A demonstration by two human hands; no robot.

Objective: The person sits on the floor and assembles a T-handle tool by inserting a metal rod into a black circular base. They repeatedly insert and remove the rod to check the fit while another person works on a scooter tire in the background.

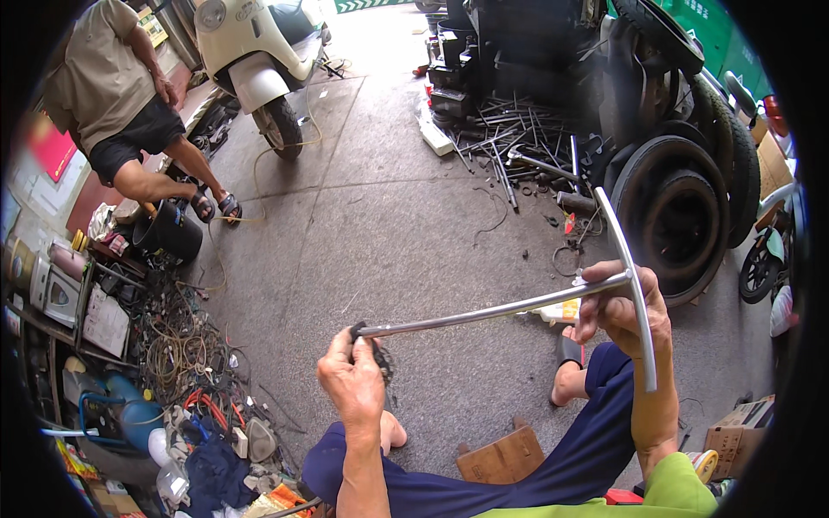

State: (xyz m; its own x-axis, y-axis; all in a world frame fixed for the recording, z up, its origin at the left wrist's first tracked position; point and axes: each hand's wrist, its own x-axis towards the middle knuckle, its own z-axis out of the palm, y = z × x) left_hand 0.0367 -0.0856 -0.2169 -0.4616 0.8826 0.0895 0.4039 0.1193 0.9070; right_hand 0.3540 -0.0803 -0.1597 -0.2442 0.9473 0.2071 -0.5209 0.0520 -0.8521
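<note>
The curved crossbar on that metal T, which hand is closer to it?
Right. The right hand holds the straight metal rod close beside the curved crossbar; the left hand is farther off, at the rod's opposite end.

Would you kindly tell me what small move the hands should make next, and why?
Probably slide the left hand, with its dark cloth-like material, slightly along the T-shaped metal bar: the material seems pinched at the bar's left end only, while the right hand supports the bar near its crossbar.
</note>
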